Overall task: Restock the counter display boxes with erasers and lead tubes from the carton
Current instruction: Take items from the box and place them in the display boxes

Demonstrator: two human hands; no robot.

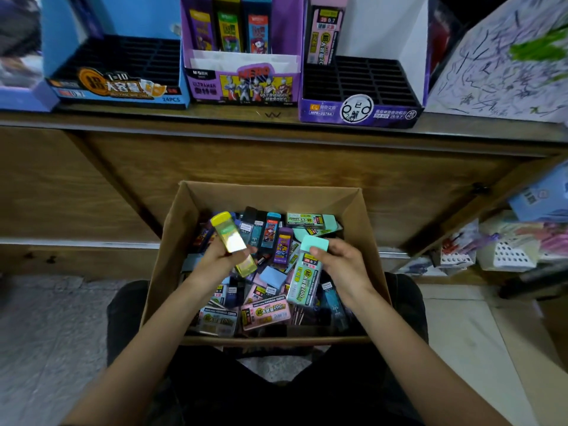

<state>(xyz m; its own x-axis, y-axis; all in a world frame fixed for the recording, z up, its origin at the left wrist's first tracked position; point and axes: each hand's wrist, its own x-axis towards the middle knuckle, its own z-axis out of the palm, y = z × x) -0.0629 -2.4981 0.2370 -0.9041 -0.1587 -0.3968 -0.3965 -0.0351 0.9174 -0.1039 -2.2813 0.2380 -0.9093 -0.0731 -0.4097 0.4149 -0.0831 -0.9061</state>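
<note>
An open cardboard carton (172, 229) rests on my lap, full of several mixed lead tubes and erasers. My left hand (218, 261) grips a yellow lead tube (232, 241) above the carton's left side. My right hand (341, 265) holds a mint-green lead tube (305, 276) by its cap end, over the carton's right side. On the counter above stand three display boxes: a blue one (120, 87) with empty black slots, a purple Ultraman one (242, 84) holding three tubes, and a purple one (359, 113) with one pink tube (324, 38) standing in its back row.
The wooden counter edge (276, 130) runs across above the carton. A scribbled white board (504, 66) leans at the counter's right end. Shelves with stationery packs (510, 241) stand to the right. Tiled floor lies on both sides of my legs.
</note>
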